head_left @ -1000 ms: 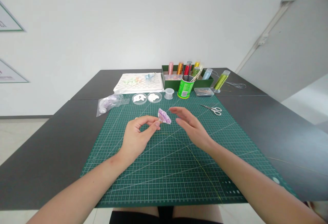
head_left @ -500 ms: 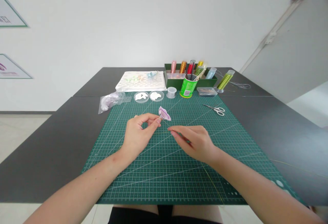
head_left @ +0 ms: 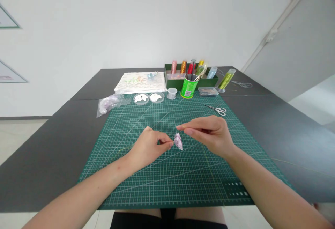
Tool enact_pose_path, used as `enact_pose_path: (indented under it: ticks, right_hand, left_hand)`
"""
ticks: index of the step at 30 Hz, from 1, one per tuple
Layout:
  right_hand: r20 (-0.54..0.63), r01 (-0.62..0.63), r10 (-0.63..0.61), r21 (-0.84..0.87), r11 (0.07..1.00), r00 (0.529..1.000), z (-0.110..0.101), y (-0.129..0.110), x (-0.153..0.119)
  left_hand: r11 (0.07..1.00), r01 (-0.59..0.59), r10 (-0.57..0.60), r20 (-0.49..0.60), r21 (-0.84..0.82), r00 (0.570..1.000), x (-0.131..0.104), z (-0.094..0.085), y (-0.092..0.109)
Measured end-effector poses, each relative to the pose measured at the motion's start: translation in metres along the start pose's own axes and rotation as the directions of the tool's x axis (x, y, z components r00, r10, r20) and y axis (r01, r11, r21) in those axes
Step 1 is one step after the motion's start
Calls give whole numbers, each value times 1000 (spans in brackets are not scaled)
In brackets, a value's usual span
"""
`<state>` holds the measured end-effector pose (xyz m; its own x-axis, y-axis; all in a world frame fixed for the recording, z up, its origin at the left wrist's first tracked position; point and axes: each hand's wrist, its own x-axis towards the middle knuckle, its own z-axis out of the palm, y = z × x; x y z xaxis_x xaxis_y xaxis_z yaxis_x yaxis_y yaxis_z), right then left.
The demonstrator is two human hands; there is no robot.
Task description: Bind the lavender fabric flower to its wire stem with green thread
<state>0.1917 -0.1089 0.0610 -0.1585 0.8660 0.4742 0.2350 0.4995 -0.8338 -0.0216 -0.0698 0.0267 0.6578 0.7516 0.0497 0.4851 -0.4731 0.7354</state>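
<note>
The lilac flower point(head_left: 178, 141) is located above the cutting mat point(head_left: 146, 194), between your two hands, with its petals directed toward your right. Your left hand point(head_left: 149, 147) grips it at the base, thumb and fingertips pinched together. Your right hand point(head_left: 213, 134) is positioned just above and to the right of the flower, index finger extended and thumb brought close beneath it; whether a fine strand is held between these fingertips, you cannot tell from this view. A thin yellowish thread point(head_left: 125, 149) shows on the mat beside your left wrist.

Beyond your right hand, the white-handled scissors point(head_left: 220, 111) lie on the mat, blades toward the left. At the mat's far edge, from left to right, note the following: a clear plastic bag point(head_left: 111, 102) with lilac contents, two shallow dishes of white pieces point(head_left: 141, 97), a small clear container point(head_left: 172, 93), a green can point(head_left: 187, 88) holding sticks, and a flat clear case point(head_left: 208, 91). Behind the can is the dark green box point(head_left: 173, 85) containing thread spools; a yellow-green spool point(head_left: 227, 79) leans to its right.
</note>
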Motion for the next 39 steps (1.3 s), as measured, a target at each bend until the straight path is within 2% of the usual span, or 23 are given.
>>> enact_pose_path:
  ticks: [4,7,12,16,20,23,25,28,31,33,35,37,39]
  right_hand:
    - [-2,-36,36,-29,999,999,1,13,5]
    - [10,-54,55,-76,996,998,1,26,8]
    - [40,-121,130,-182,976,991,0,46,12]
    - [64,-150,167,-209,966,984,1,54,13]
    - [61,-158,171,-173,972,983,3,50,13]
    - [3,-114,114,-106,988,993,3,40,12]
    - [-31,-76,74,-68,995,997,3,30,10]
    - [-15,-71,71,28,997,997,4,16,7]
    - [77,-122,110,179,976,991,4,7,4]
    - [204,-154,102,260,953,974,2,5,3]
    - [369,-195,83,278,941,926,-1,4,4]
    - [512,-235,85,236,943,855,-5,5,4]
    - [602,-258,104,174,950,792,-7,7,5]
  left_hand:
    - [999,-36,32,126,35,992,-4,5,9]
    - [997,-54,42,179,58,983,-5,5,14]
    - [997,-63,51,195,54,979,-5,1,15]
    - [999,-42,37,189,22,981,-6,-1,15]
    - [999,-41,41,201,-4,979,-8,-2,13]
    - [999,-35,39,190,-27,981,-7,0,10]
    - [998,-2,13,190,-63,982,-7,0,8]
    - [992,67,-46,192,-105,980,-6,0,7]
    - [980,148,-125,172,-131,977,-4,-3,6]
    - [972,179,-157,148,-152,976,-1,-6,4]
    - [967,188,-171,107,-172,979,2,-11,1]
    - [957,212,-205,58,-199,977,6,-16,-2]
    - [954,214,-215,17,-210,976,8,-21,-5]
